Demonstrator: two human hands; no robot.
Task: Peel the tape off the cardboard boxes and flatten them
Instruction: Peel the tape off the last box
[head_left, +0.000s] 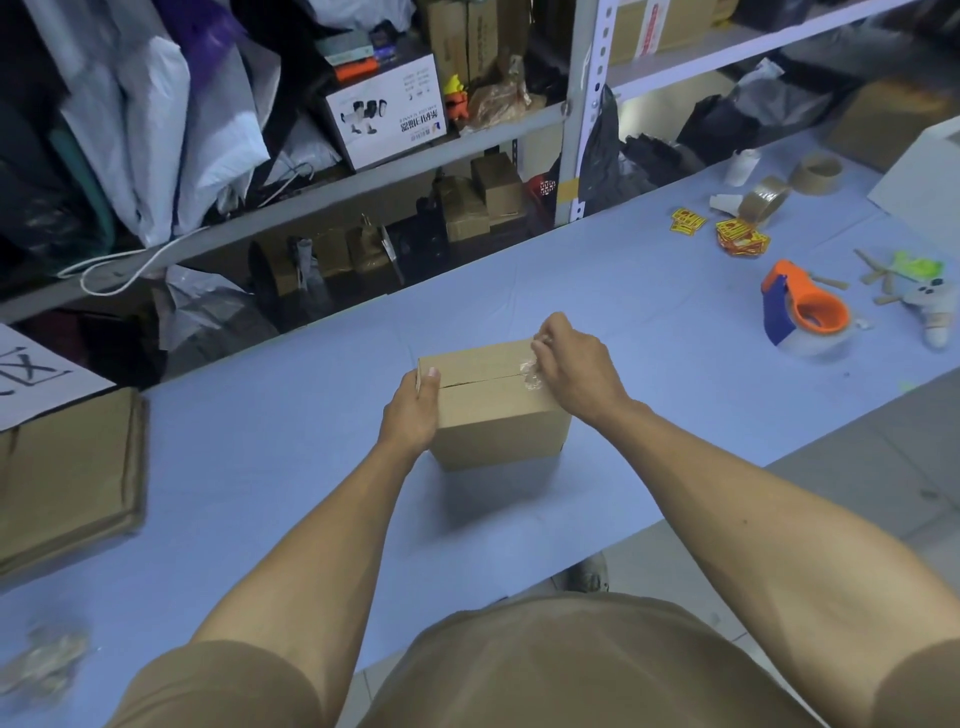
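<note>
Head camera looks down, close, over table (291, 467).

The cardboard box (493, 410) is plain brown, matt corrugated board. A crumpled strip of clear tape (531, 375) at its right top edge looks glossy and wrinkled. The tabletop (291, 488) wears a smooth, matt light-blue covering with faint creases. Near the right edge, the tape dispenser (802, 317) is shiny orange and blue plastic. At the far right corner two brown tape rolls (789, 189) look slick. The shelving (582, 114) is pale painted metal.
</note>
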